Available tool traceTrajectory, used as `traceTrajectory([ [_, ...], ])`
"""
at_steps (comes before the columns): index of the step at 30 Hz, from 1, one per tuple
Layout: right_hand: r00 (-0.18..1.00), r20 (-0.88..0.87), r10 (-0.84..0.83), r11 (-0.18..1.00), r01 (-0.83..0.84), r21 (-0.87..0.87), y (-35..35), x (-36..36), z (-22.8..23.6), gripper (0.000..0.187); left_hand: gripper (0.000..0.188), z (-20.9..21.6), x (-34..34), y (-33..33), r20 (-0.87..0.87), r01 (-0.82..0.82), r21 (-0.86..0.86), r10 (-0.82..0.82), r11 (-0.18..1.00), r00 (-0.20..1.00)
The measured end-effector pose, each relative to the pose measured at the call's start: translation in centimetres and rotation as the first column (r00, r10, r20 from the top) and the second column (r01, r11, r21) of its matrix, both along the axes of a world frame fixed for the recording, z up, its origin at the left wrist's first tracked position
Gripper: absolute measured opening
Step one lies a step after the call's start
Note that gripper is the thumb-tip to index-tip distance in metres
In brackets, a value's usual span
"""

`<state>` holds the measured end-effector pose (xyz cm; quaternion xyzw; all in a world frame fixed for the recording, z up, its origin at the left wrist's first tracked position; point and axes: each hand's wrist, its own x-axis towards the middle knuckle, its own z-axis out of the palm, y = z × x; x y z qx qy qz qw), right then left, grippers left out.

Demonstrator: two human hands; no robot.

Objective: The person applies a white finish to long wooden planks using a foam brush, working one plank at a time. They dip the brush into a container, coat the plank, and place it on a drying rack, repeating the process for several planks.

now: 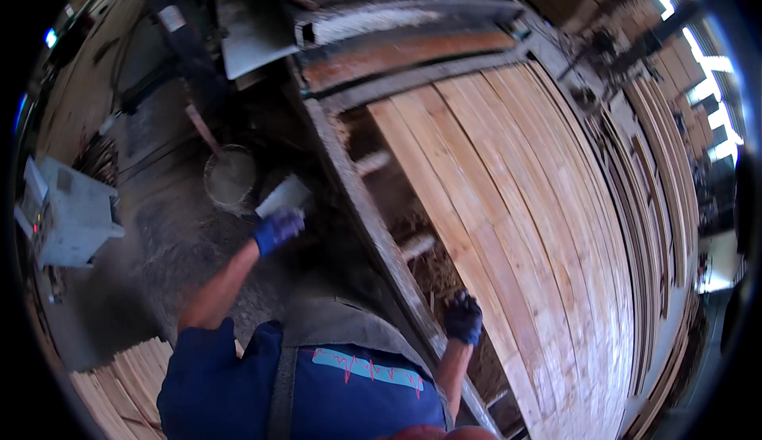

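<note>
My left hand (pixel 279 230), in a blue-purple glove, is out to the left over the dark floor. Its fingers are curled and somewhat blurred against the lower edge of a pale, flat, squarish piece (pixel 284 195), which appears gripped. My right hand (pixel 463 317), in a dark blue glove, is closed above the gap between a metal rail (pixel 373 218) and a row of boards (pixel 508 242). Anything inside its fingers is hidden. The long, light wooden boards lie side by side on the machine bed, the nearest one just right of this hand.
A round bucket (pixel 228 176) with a stick (pixel 204 129) in it stands beyond my left hand. At the far left is a grey box-shaped unit (pixel 75 211). Stacked strips (pixel 127 392) lie at lower left, and long strips (pixel 655 194) run along the right. A rusty crossbeam (pixel 409 57) spans the boards' far end.
</note>
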<state>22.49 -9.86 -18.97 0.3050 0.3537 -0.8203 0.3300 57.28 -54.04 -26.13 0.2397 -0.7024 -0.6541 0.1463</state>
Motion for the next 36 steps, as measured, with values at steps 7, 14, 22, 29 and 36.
traceTrajectory([
  [7,0.688,-0.393,0.61,0.786,-0.46,0.414,-15.7,7.6,12.0,0.034,0.03,-12.0,16.5,8.4,0.349,-0.414,0.236,0.321,0.879,0.88],
  [14,-0.74,-0.339,0.581,0.557,0.058,0.828,-42.9,3.2,8.3,0.04,0.041,-11.5,22.9,13.6,0.741,-0.813,0.573,0.491,-0.104,0.459],
  [22,-0.701,0.317,0.639,0.353,0.633,0.689,-75.8,-1.8,4.7,0.039,0.043,-5.1,23.1,25.6,0.818,-0.833,0.429,0.542,-0.349,0.194],
  [29,-0.705,0.503,0.5,0.173,0.65,0.74,-83.8,-5.4,1.4,0.044,0.029,-0.2,20.4,27.4,0.953,-0.962,0.153,0.291,-0.226,0.083],
  [36,-0.829,0.274,0.488,0.381,0.484,0.788,-84.4,-7.2,-1.6,0.042,0.024,1.0,20.3,4.8,0.697,-0.851,-0.031,0.621,0.525,0.358],
])
